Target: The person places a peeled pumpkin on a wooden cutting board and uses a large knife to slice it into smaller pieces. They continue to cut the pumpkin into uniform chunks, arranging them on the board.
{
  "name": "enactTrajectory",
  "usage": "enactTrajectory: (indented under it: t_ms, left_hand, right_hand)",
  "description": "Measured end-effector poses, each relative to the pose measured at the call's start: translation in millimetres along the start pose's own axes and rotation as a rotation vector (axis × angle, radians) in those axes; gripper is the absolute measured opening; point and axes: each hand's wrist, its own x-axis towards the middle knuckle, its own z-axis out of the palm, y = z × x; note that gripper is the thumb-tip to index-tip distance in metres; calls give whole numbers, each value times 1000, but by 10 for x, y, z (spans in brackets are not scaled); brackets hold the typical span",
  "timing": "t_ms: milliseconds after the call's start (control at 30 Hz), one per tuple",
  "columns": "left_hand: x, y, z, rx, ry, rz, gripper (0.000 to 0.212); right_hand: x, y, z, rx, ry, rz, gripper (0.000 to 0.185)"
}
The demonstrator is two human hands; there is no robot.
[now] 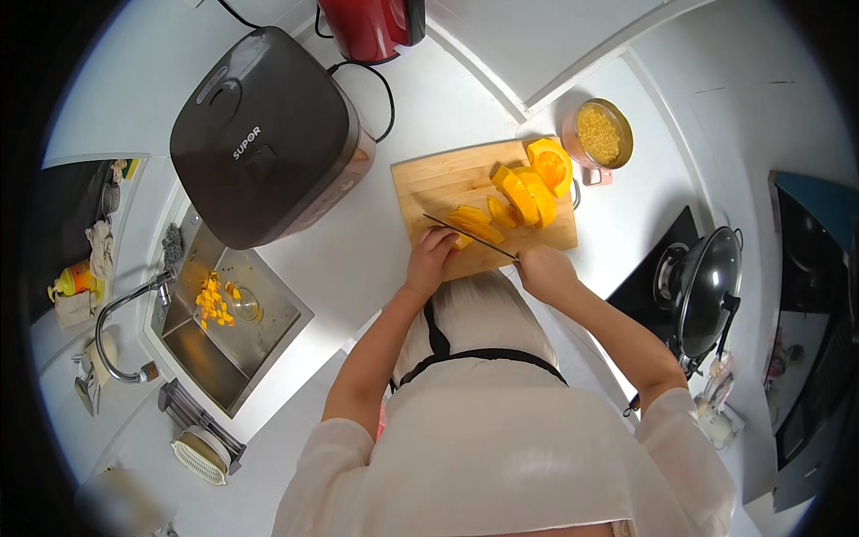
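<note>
My right hand [547, 274] is closed around the handle of a kitchen knife [470, 236], seen nearly edge-on. The blade slants across the near half of a wooden cutting board [429, 181]. My left hand [431, 258] presses its bent fingers on a small orange pumpkin piece [462, 241] beside the blade. Thin pumpkin slices [475, 218] lie just beyond the knife, and a few more [501, 212] rest to their right. Thick pumpkin wedges [527, 194] sit at the board's right side. Behind them is a cut pumpkin chunk [551, 166] with its hollow facing up.
A dark SUPOR cooker [268, 134] and a red kettle [369, 30] stand behind, at left. The steel sink [275, 319] holds orange peelings. A pink-handled pot of yellow kernels or beans [598, 134] is beside the board. At right, a lidded pan [708, 295] sits over the black cooktop [661, 258].
</note>
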Motion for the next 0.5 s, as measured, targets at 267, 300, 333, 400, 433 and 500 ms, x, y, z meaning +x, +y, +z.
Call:
enactTrajectory:
  t_ms: [267, 300, 333, 400, 433, 500]
  left_hand:
    - [17, 35, 9, 5, -17, -7, 33]
    - [7, 38, 4, 6, -19, -9, 33]
    - [3, 39, 2, 7, -21, -10, 34]
    - [11, 43, -6, 1, -17, -8, 34]
    - [9, 50, -12, -2, -16, -8, 34]
    - [-37, 58, -26, 50, -24, 22, 35]
  right_hand:
    - [271, 53, 402, 11, 35, 8, 23]
    - [319, 40, 436, 20, 42, 6, 22]
    - [362, 32, 466, 29, 49, 5, 22]
    - [402, 71, 486, 33, 52, -4, 22]
    - [413, 96, 490, 29, 49, -12, 23]
    - [432, 147, 467, 17, 52, -23, 20]
